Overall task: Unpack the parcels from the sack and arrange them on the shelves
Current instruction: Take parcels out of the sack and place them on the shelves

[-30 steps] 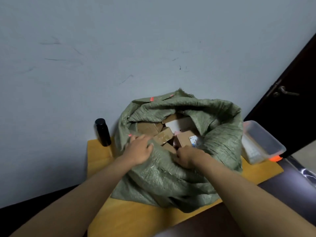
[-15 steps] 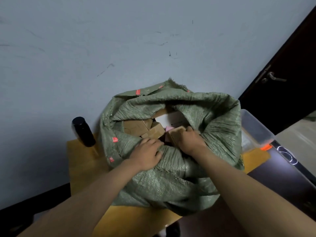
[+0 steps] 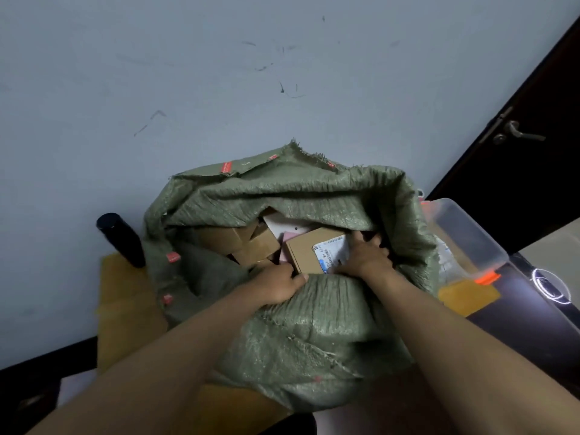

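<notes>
wall: pale blue-grey painted wall, scuffed, filling the upper frame
bottle: black cylindrical bottle, upright, left of centre
table: yellow wooden table, lower left
container: clear plastic container, orange clip, right
door: dark door, metal lever handle, upper right

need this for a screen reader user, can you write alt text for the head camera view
Both hands reach into an open green sack on a yellow table: the right hand grips a labelled cardboard box, the left hand holds the sack's rim.
</notes>
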